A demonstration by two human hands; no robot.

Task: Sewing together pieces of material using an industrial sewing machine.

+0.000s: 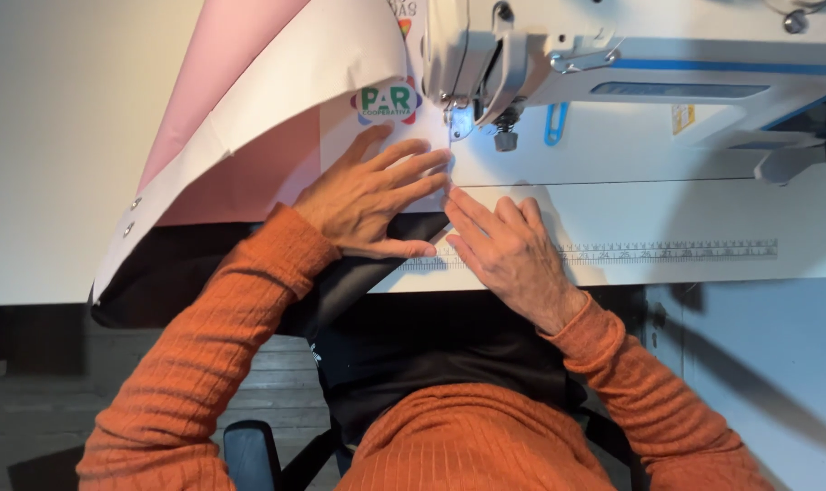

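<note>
White sewing table (686, 218) bears a white sewing machine (540, 55), where the left hand (372, 195) and right hand (508, 250) press flat, fingers spread, gripping nothing, on white-and-pink fabric (277, 91) just before the needle (451, 123).

Sheet (277, 100): stiff white material with pink underside and a multicoloured round emblem near its lower right corner. Lies flat under both hands at the needle; its far part curls upward toward 11 o'clock. Two small metal snaps sit on the left edge, at 9 o'clock, overhanging the tabletop.
</note>
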